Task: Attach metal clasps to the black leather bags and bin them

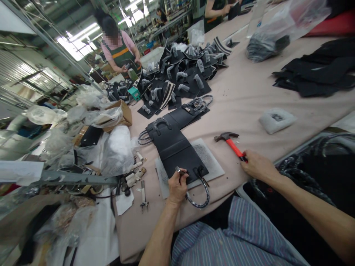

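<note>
Single view from a camera worn on the person's head. It looks forward and steeply down along a long work table [249,96] through a wide, tilted lens that bends the edges. The left hand [177,186] and right hand [256,166] sit close, low in frame. The person's striped shirt [222,236] fills the bottom edge. A co-worker [119,51] stands far off, upper left.

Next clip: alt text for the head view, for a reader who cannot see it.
The left hand holds a small metal tool against a black bag panel on a grey pad, while the right hand grips a red-handled hammer by its end. A co-worker stands farther along the table.
</note>
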`<state>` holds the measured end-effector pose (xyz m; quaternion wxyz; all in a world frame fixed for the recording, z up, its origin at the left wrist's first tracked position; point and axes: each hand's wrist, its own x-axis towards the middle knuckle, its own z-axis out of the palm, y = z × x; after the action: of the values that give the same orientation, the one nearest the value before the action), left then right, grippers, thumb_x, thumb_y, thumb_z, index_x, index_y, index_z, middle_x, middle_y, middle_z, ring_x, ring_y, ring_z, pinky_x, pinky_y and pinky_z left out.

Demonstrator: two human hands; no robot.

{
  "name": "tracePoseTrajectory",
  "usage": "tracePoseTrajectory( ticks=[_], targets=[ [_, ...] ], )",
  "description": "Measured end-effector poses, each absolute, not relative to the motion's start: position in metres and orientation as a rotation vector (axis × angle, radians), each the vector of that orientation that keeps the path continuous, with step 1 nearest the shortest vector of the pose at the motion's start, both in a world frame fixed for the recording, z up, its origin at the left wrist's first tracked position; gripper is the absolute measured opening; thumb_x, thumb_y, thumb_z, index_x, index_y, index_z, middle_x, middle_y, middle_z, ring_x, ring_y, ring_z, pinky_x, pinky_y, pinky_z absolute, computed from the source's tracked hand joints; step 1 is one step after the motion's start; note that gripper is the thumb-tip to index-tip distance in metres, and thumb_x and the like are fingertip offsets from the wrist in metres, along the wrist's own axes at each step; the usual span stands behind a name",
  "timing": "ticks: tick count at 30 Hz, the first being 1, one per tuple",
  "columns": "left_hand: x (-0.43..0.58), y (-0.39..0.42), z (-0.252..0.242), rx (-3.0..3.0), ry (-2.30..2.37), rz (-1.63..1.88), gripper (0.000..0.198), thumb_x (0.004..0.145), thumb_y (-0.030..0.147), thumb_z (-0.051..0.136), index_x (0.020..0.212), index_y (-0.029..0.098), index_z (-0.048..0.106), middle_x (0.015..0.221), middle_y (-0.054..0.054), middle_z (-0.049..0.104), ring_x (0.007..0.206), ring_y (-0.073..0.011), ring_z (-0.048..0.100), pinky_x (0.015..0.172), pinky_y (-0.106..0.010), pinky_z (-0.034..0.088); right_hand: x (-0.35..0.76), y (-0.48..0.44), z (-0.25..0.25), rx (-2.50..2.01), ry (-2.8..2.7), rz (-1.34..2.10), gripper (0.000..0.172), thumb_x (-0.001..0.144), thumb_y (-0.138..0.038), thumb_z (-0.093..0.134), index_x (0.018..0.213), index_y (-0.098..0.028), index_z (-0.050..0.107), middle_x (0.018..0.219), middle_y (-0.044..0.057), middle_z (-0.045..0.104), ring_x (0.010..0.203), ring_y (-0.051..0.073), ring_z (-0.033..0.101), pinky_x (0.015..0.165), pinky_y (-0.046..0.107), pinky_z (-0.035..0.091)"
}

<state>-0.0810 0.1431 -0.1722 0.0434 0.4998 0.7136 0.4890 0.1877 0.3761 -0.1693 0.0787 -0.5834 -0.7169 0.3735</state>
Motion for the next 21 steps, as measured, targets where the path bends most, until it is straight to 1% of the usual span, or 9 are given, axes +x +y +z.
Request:
tracePoseTrajectory(
  ticks=[2,3,5,9,11,13,16,19,21],
  targets=[
    [-0.08,0.143,-0.171,1.527,2.179,1.48,0.013,0.096,0.023,0.055,0.1,0.02,0.068,0.092,-0.005,0.077,0.083,-0.017,0.075,0.079,-0.027,0.06,0.173,0.377,-0.155,-1.785,-1.837,1.558,0.014,0.071,-0.017,0.062,0.079,-0.022,0.052,0.075,0.006,0.056,0.075,0.024,0.059,0.067,0.035,0.05],
    [-0.079,0.143,-0.17,1.522,2.179,1.472,0.013,0.095,0.021,0.055,0.1,0.02,0.067,0.091,-0.005,0.077,0.082,-0.0167,0.075,0.078,-0.027,0.06,0.164,0.376,-0.149,-1.759,-1.754,1.7,0.012,0.071,-0.018,0.06,0.077,-0.022,0.051,0.071,0.005,0.054,0.068,0.021,0.057,0.061,0.032,0.049],
    [-0.079,0.142,-0.17,1.509,2.169,1.46,0.014,0.095,0.018,0.054,0.1,0.02,0.067,0.09,-0.004,0.077,0.079,-0.016,0.074,0.076,-0.026,0.06,0.149,0.368,-0.135,-1.695,-1.726,1.824,0.007,0.079,-0.022,0.052,0.074,-0.022,0.047,0.064,0.001,0.049,0.054,0.015,0.05,0.051,0.027,0.044],
    [-0.079,0.142,-0.173,1.483,2.121,1.488,0.014,0.095,0.016,0.052,0.101,0.02,0.065,0.09,-0.003,0.075,0.077,-0.0145,0.072,0.074,-0.025,0.059,0.128,0.343,-0.094,-1.594,-1.729,1.886,0.025,0.095,-0.037,0.034,0.076,-0.024,0.042,0.059,-0.005,0.037,0.04,0.01,0.031,0.038,0.023,0.028],
    [-0.08,0.141,-0.176,1.473,2.115,1.492,0.013,0.095,0.016,0.053,0.101,0.02,0.064,0.089,-0.003,0.075,0.075,-0.0139,0.072,0.073,-0.024,0.059,0.122,0.33,-0.063,-1.405,-1.907,1.715,0.034,0.097,-0.05,0.034,0.079,-0.024,0.045,0.059,-0.005,0.04,0.04,0.011,0.034,0.038,0.024,0.027],
    [-0.08,0.14,-0.177,1.472,2.114,1.488,0.013,0.095,0.015,0.053,0.101,0.02,0.063,0.09,-0.003,0.075,0.075,-0.014,0.072,0.073,-0.024,0.058,0.118,0.319,-0.034,-1.063,-2.18,1.267,0.038,0.097,-0.055,0.04,0.079,-0.023,0.048,0.058,-0.003,0.046,0.046,0.013,0.042,0.044,0.025,0.031],
    [-0.08,0.14,-0.176,1.487,2.112,1.494,0.015,0.094,0.014,0.052,0.101,0.02,0.063,0.092,-0.004,0.075,0.078,-0.0149,0.073,0.074,-0.024,0.059,0.115,0.307,-0.012,-0.662,-2.376,0.625,0.035,0.101,-0.048,0.041,0.079,-0.023,0.05,0.058,0.0,0.051,0.049,0.015,0.048,0.05,0.029,0.031],
    [-0.08,0.139,-0.175,1.526,2.14,1.48,0.015,0.092,0.013,0.053,0.101,0.02,0.064,0.089,-0.004,0.075,0.077,-0.016,0.073,0.073,-0.026,0.059,0.116,0.304,-0.006,-0.455,-2.65,0.373,0.032,0.102,-0.038,0.039,0.076,-0.024,0.05,0.057,0.001,0.055,0.044,0.014,0.045,0.048,0.032,0.023],
    [-0.081,0.138,-0.175,1.533,2.146,1.474,0.015,0.092,0.013,0.054,0.101,0.021,0.064,0.088,-0.004,0.075,0.077,-0.0165,0.073,0.073,-0.026,0.059,0.119,0.305,0.009,-0.429,-2.73,0.313,0.033,0.101,-0.042,0.042,0.074,-0.025,0.05,0.053,0.0,0.053,0.04,0.014,0.039,0.046,0.033,0.017]
  ],
)
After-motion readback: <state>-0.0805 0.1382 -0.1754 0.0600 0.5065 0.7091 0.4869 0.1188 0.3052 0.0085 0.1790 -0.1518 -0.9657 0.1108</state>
